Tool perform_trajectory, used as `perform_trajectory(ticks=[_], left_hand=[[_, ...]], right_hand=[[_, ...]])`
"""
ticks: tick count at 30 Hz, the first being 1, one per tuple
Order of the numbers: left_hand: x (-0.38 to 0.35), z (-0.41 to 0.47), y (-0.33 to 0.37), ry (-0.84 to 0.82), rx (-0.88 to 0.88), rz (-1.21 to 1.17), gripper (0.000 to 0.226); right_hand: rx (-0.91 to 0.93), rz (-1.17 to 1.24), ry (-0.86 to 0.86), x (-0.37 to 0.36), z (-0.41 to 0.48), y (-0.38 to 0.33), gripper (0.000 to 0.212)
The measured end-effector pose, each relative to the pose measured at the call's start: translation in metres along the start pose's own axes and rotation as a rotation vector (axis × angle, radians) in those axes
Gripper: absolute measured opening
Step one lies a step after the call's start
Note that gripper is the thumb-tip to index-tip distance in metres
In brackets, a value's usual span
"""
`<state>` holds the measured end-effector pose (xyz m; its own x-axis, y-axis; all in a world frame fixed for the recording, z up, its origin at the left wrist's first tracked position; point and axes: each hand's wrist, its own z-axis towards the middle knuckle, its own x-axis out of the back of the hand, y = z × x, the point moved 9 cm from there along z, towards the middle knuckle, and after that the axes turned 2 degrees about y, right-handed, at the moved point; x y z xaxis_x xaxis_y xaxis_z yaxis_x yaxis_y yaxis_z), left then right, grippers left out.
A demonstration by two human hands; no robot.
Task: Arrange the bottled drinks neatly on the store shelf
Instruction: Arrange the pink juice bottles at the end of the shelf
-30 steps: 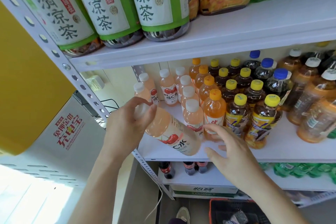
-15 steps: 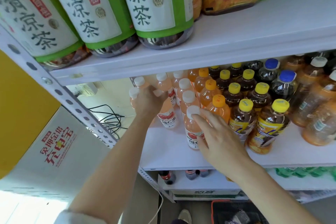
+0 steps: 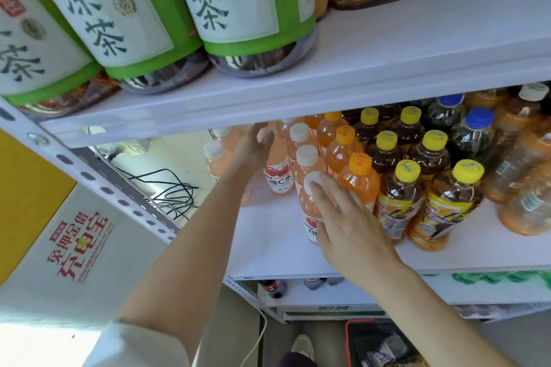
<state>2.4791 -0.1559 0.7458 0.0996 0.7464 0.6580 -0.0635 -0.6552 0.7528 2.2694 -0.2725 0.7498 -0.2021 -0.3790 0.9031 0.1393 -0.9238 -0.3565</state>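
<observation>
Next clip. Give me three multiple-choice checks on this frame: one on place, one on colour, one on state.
1. Where is the left hand? A. top shelf B. far back on the middle shelf C. floor basket
2. Cap colour of the front pink bottle? A. blue B. yellow C. white
3. That bottle is: A. lying down B. upright C. uncapped
Answers: 1 B, the left hand grips the rear pink bottle deep on the middle shelf; 2 C, a white cap shows under the right hand; 3 B, it stands capped.
</observation>
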Motion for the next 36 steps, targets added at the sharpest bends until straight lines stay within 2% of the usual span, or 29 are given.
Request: perform_trajectory(ticks=[1, 4, 5, 7, 9, 13, 17, 20, 22, 25, 27, 29, 31, 32, 34, 36], left_hand=[[0.011, -0.002, 0.002, 0.063, -0.033, 0.061, 0.038], [0.063, -0.014, 0.003, 0.431, -0.07, 0.383, 0.04], [0.073, -0.016, -0.002, 0.462, -0.033, 0.468, 0.045], [0.072, -0.012, -0.023, 0.315, 0.078, 0.567, 0.054], [0.056, -0.011, -0.04, 0.142, 0.081, 0.645, 0.057], [0.049, -0.033, -0.029, 0.194, -0.103, 0.753, 0.034], [0.034, -0.086, -0.026, 0.094, -0.146, 0.76, 0.035], [0.045, -0.13, -0.01, 0.158, -0.235, 0.811, 0.035], [0.056, -0.162, 0.008, 0.231, -0.324, 0.729, 0.035], [0.066, -0.201, 0.025, 0.215, -0.313, 0.406, 0.032], [0.069, -0.218, 0.03, 0.202, -0.277, 0.169, 0.033], [0.071, -0.226, 0.031, 0.223, -0.224, -0.014, 0.035], [0.072, -0.23, 0.03, 0.245, -0.15, -0.122, 0.033], [0.072, -0.231, 0.029, 0.251, -0.117, -0.177, 0.032], [0.069, -0.233, 0.023, 0.249, -0.048, -0.318, 0.033], [0.065, -0.236, 0.014, 0.214, 0.028, -0.426, 0.037]], right_hand=[[-0.009, 0.042, 0.006, 0.001, -0.001, 0.001, 0.066], [-0.022, 0.178, 0.034, 0.003, -0.003, 0.006, 0.064], [-0.022, 0.214, 0.047, 0.004, -0.003, 0.007, 0.064], [-0.02, 0.275, 0.077, 0.006, -0.004, 0.008, 0.065], [-0.024, 0.33, 0.103, 0.007, -0.006, 0.009, 0.066], [-0.048, 0.455, 0.187, 0.011, -0.012, 0.012, 0.058], [-0.044, 0.616, 0.393, 0.03, -0.029, 0.02, 0.04], [-0.147, 0.767, 0.416, 0.031, -0.044, 0.034, 0.04], [-0.283, 0.894, 0.308, 0.018, -0.051, 0.045, 0.037], [-0.477, 1.165, -0.031, -0.018, -0.065, 0.052, 0.023], [-0.577, 1.474, -0.294, -0.039, -0.085, 0.044, 0.035], [-0.54, 1.756, -0.408, -0.038, -0.1, 0.031, 0.052], [-0.422, 1.88, -0.378, -0.022, -0.106, 0.028, 0.074], [-0.355, 1.859, -0.326, -0.013, -0.106, 0.03, 0.08], [-0.262, 1.746, -0.202, 0.009, -0.104, 0.035, 0.079], [-0.245, 1.657, -0.134, 0.026, -0.105, 0.04, 0.081]])
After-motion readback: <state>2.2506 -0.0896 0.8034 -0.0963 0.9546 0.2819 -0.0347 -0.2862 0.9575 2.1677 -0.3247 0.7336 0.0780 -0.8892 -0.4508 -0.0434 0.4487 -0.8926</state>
